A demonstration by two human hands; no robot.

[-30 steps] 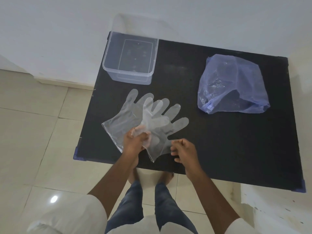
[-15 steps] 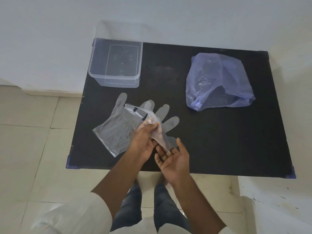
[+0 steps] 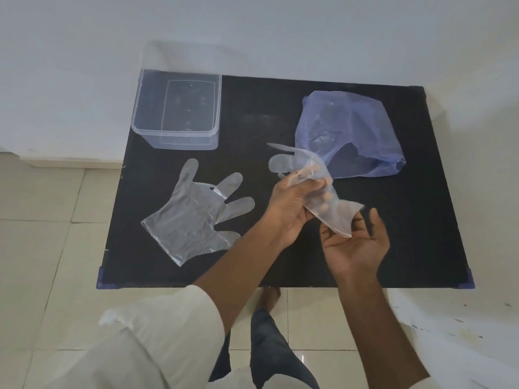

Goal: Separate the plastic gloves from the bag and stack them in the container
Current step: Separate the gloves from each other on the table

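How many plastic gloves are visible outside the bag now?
2, at least. One glove lies flat on the black table; the other glove is held by the left hand. More may be stuck together or inside the blue bag.

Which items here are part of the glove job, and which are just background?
Job: held glove in left hand, right hand under its cuff; flat glove; container; blue bag.
Background: black table, tiled floor, wall.

Container (image 3: 177,112) at table's (image 3: 280,265) far left, bag (image 3: 348,130) far right, glove (image 3: 196,214) flat before container, apparently nothing inside it
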